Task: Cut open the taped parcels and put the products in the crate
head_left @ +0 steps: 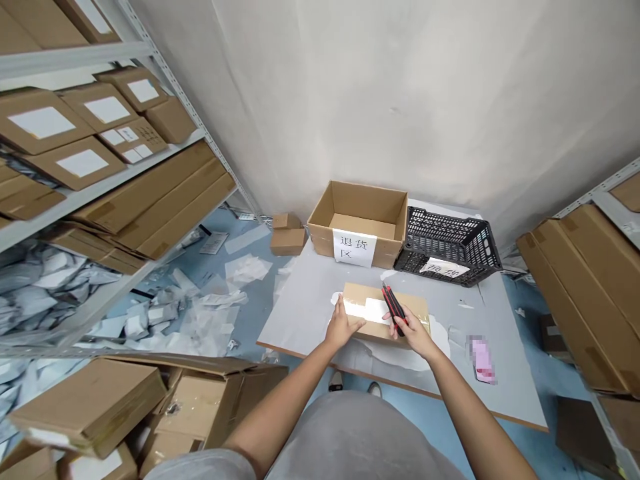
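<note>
A closed cardboard box [357,293] with a white label [377,310] and clear tape lies near the front of the table. My left hand [342,326] rests against its left end, thumb and fingers spread apart. In my right hand [411,328], above the box's right half, is a red and black utility knife [394,308]. Its tip points up and away from me, and my fingers are wrapped round the handle. A piece of white paper or film [440,337] shows beside and under the box.
Behind the box stand an open carton [320,237] with a paper sign and a black plastic crate [450,270]. A pink phone-like thing [483,360], partly blurred, lies right on the grey table [295,313]. Shelves [165,157] of boxes and littered floor are left; more shelving [575,293] is right.
</note>
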`<state>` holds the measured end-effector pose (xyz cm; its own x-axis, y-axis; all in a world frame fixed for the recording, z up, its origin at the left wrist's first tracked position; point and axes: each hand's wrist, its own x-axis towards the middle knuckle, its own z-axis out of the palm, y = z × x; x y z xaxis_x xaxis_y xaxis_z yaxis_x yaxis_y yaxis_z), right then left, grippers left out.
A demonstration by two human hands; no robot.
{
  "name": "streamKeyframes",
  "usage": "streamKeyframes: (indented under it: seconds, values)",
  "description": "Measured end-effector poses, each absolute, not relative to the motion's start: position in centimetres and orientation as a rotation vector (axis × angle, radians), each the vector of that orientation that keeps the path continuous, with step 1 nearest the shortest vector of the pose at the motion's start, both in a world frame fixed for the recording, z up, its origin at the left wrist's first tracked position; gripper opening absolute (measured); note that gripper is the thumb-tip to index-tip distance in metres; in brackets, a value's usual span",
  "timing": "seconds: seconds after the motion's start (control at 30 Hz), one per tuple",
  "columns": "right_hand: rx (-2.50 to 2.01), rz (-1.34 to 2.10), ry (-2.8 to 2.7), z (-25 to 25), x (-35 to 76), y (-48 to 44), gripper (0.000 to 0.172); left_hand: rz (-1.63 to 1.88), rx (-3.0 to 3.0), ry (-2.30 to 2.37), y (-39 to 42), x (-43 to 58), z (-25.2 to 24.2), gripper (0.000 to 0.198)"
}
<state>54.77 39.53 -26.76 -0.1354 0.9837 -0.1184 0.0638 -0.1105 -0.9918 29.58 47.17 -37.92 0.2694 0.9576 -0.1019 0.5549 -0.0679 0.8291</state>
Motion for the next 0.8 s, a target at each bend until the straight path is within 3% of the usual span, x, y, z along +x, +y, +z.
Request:
streamKeyframes:
  seconds: [0.2,0.3,0.5,0.8]
  values:
    - [-1.505,1.095,-1.511,-26.7,55.4,39.9,0.056,0.629,1.727,1.414,46.9,29.5,-37.8,0.132]
    - [-1.392,1.228,-1.458,-26.8,55.7,40.2,0.060,0.644,1.737,1.401,46.8,29.5,-37.7,0.130]
    - [-1.195,1.509,-1.300,-26.2,55.4,40.1,0.049,0.649,1.751,1.397,46.8,29.5,-37.6,0.131]
    - [-1.307,1.459,-1.331,-25.9,54.2,39.8,0.049,0.613,1.728,1.422,46.8,29.6,-37.3,0.135]
